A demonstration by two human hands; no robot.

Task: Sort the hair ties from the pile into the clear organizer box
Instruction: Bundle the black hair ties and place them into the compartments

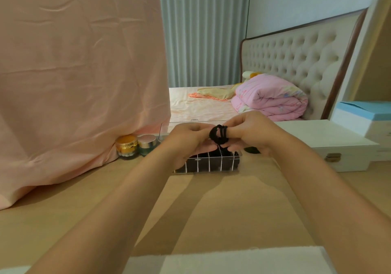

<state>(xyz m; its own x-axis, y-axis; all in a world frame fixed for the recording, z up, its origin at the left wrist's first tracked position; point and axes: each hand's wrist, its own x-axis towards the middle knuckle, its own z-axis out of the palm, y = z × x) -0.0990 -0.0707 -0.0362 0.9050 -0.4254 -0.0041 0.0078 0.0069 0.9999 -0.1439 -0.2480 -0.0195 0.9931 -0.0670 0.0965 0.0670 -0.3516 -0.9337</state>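
Observation:
Both my hands meet above the clear organizer box (208, 165), which lies on the wooden table with dark hair ties in its compartments and its lid standing open behind. My left hand (186, 141) and my right hand (251, 134) together hold a bunch of black hair ties (219, 135); the ties are looped around my right forefinger and my left fingers pinch them. A small dark pile of hair ties (251, 150) peeks out beside the box, below my right hand.
Two cosmetic jars (136, 145) stand left of the box against a hanging pink cloth (80, 73). A white case with a metal latch (338, 149) sits at the right, a blue-and-white box (364, 117) behind it. A white surface (228, 261) lies at the near edge.

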